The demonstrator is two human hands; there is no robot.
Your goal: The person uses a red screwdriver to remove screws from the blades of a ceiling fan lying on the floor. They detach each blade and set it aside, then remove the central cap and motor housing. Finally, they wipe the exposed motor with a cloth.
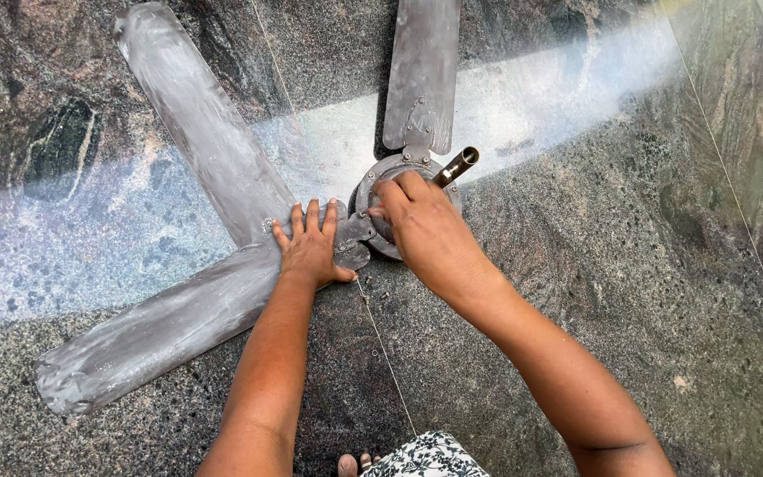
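The right hand (424,225) curls over the round grey metal fan hub (388,205) on the speckled stone floor (629,265), while the left hand (311,247) presses flat, fingers spread, just beside it on the dusty grey blade (196,132) roots.

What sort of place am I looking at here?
Probably a home or small repair spot, with the work done on the ground: a polished granite floor with tile seams, a dusty ceiling fan laid flat on it, and both hands on its hub.

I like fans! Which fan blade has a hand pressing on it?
The lower-left blade: the left hand lies flat on its inner end. The other two blades are untouched.
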